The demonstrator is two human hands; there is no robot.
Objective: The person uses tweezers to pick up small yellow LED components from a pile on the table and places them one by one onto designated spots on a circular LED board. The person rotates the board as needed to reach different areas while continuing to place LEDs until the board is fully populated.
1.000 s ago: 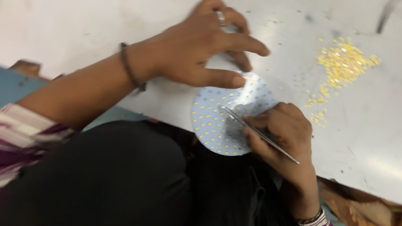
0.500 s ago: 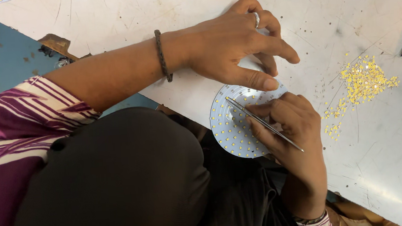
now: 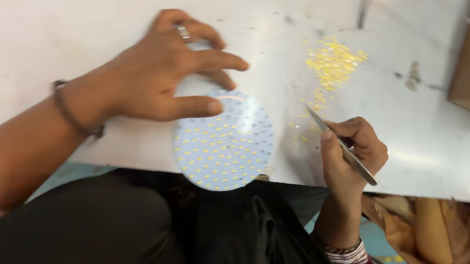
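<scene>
Tweezers (image 3: 342, 145) in right hand (image 3: 352, 151), tips toward upper left.

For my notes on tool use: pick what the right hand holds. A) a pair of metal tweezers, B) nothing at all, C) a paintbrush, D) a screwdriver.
A: the right hand grips slim metal tweezers, their tip pointing toward the scattered yellow chips on the white table, while the left hand rests on the round dotted board.
</scene>
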